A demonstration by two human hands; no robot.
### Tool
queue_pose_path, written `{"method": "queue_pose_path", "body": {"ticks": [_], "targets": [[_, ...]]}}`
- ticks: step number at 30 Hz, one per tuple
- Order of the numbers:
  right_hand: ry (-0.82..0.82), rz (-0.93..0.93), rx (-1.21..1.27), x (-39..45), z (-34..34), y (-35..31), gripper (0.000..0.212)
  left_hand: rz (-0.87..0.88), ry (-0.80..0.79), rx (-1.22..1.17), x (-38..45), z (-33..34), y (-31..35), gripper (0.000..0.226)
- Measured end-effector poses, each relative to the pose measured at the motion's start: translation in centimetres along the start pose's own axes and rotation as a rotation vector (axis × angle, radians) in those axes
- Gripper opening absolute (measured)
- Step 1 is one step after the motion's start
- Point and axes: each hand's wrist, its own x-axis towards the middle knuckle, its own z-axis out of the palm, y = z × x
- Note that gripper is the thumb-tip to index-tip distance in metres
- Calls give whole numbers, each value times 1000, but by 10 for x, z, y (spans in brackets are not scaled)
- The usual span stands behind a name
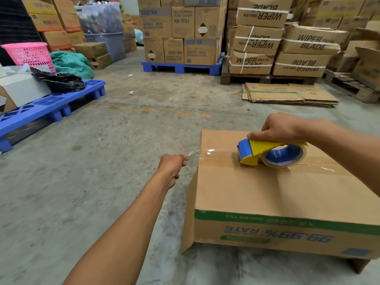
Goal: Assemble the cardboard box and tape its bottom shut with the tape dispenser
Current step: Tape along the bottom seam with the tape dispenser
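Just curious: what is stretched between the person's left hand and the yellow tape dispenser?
In the head view, clear tape runs from left hand across brown cardboard box to dispenser.

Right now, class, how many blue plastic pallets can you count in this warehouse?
2. One blue pallet lies at the left, carrying black bags and boxes; the other blue pallet sits at centre back under the foam cleaner cartons. Others may be hidden.

Cardboard box [267,192]: right end cut off by frame edge, beyond right hand [281,128]. Dispenser handle hidden under that hand's fingers. Tape end [193,152] at left hand [173,166]: clear film, grip point too small to make out.
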Motion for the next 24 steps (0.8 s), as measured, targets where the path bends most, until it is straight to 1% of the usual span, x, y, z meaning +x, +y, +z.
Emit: {"method": "queue_pose_path", "body": {"ticks": [5,8,10,11,12,13,14,15,17,18,20,21,22,24], "targets": [[10,8,-56,1,3,-2,74,56,-25,103,-3,24,-19,23],[16,-3,-88,3,4,-3,76,14,-74,131,-6,35,-18,28],[15,-22,-116,2,4,-6,73,-95,-145,129,-5,34,-18,68],[24,-30,-131,1,4,-7,71,-144,-183,146,-7,31,-20,82],[31,-34,-141,1,4,-9,69,-182,-205,179,-7,28,-24,87],[35,-37,-147,0,5,-10,68,-197,-203,221,-8,25,-29,88],[37,-37,-149,1,5,-11,67,-170,-173,254,-8,23,-33,84],[41,-40,-149,1,5,-11,66,-100,-113,262,-12,22,-32,74],[39,-46,-141,2,5,-11,64,127,11,296,-23,24,-17,61],[36,-48,-139,3,6,-11,64,269,17,369,-30,27,-6,60],[35,-47,-134,5,5,-10,62,528,-52,638,-49,39,16,61],[30,-44,-132,5,5,-10,61,603,-95,797,-59,48,21,62],[22,-43,-131,6,4,-11,61,632,-126,932,-67,58,21,63],[4,-45,-133,6,2,-11,62,642,-152,1110,-76,73,10,63]]}}
